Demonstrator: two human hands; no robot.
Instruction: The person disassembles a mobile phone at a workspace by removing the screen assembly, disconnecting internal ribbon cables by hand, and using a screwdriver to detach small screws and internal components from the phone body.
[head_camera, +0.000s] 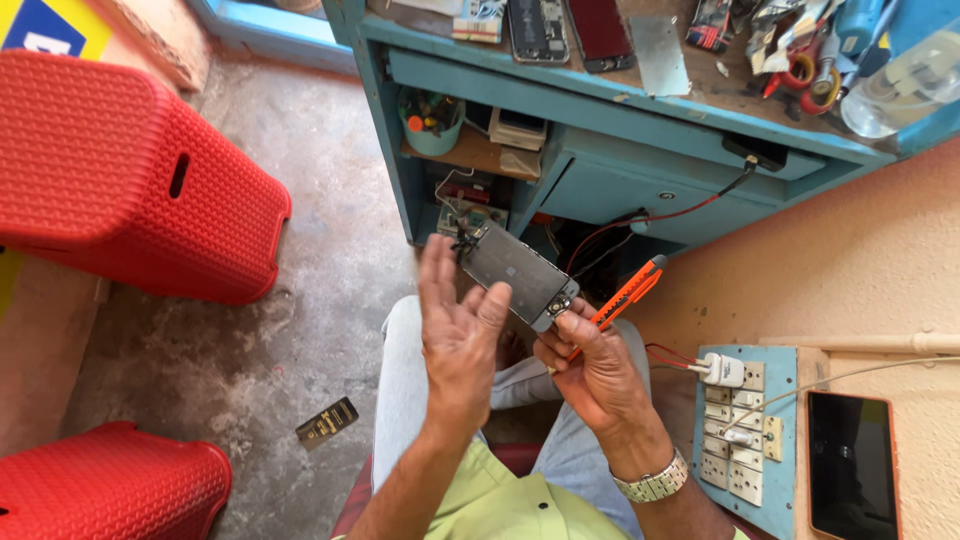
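Head view: right hand (598, 372) pinches both phone screen (517, 274) and orange cutter (622, 296); left hand (458, 330) open, just touching, so the screen might slip or get scratched

You see a grey panel (515, 272) and an orange cutter (625, 293) — above red lattice-textured stools (120, 170), a blue bench (600, 170), pale blue socket board (775, 420) — and your lime shirt (500, 500).

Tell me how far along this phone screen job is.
Done: the screen panel is off any phone body, its metal back and flex cables bared. In hand: the right hand grips the panel's lower end along with an orange cutter; the left hand is open beside it. Left: the panel is not fitted to any phone.
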